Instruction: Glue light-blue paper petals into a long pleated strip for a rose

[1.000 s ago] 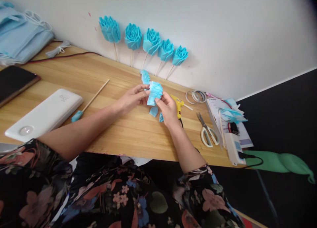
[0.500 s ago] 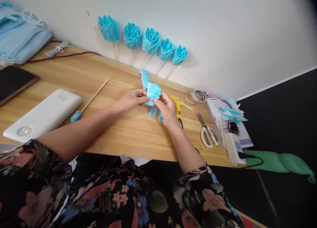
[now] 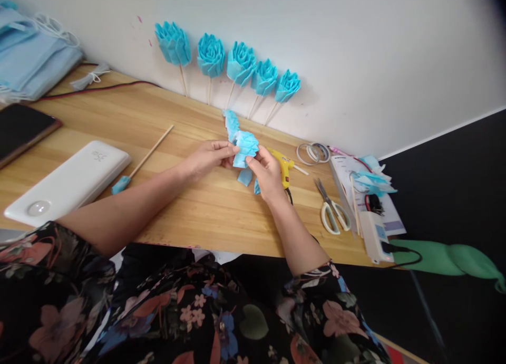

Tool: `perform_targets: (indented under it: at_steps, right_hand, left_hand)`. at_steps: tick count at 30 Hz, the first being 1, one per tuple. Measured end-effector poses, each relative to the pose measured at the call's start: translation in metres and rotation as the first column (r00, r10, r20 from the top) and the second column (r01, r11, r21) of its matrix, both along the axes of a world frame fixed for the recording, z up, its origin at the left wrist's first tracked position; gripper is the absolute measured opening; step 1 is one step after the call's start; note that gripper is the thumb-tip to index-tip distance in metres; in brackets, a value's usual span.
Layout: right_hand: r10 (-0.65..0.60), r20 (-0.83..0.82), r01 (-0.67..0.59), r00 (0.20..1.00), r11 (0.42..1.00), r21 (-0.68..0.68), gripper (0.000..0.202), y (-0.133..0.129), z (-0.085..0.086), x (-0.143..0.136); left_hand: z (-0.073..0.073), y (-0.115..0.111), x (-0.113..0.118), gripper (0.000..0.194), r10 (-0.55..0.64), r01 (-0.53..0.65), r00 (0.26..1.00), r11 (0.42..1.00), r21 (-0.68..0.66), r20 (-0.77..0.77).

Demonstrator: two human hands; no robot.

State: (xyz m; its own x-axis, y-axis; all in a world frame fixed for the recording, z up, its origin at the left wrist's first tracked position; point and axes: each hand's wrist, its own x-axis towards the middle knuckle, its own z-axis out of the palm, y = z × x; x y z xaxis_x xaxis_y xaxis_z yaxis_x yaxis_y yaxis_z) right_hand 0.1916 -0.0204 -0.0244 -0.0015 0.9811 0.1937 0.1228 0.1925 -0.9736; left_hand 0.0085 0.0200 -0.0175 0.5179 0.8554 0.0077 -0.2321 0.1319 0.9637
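L hand [image 3: 211,158] & R hand [image 3: 269,175] pinch pleated blue fabric [image 3: 245,146] btwn fingertips; 5 stemmed fabric roses [image 3: 241,63] look done, 1 bud-tipped stick [image 3: 152,150] lies w/o outer petals.

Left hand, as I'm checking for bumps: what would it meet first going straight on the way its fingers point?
The left hand would first meet the pleated light-blue fabric piece at its fingertips, then probably the right hand, though depth is unclear.

Desk front [image 3: 213,221] lies open, but glue gun [image 3: 285,175] crowds right hand [image 3: 266,173]
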Motion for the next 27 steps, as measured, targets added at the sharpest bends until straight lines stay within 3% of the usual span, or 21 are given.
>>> perform_targets:
  at_steps: [15, 27]
  right_hand:
    - [-0.036, -0.033, 0.035, 0.999, 0.999, -0.008, 0.024, 0.0002, 0.0002, -0.0021]
    - [-0.057, -0.049, 0.056, 0.997, 0.998, -0.021, 0.025, -0.0018, 0.0027, -0.002]
  left_hand:
    - [0.0022, -0.0018, 0.0025, 0.029, 0.04, -0.04, 0.997, 0.999, 0.001, -0.068]
    - [-0.007, 0.0037, 0.0013, 0.029, 0.138, -0.134, 0.982, 0.99, -0.044, 0.129]
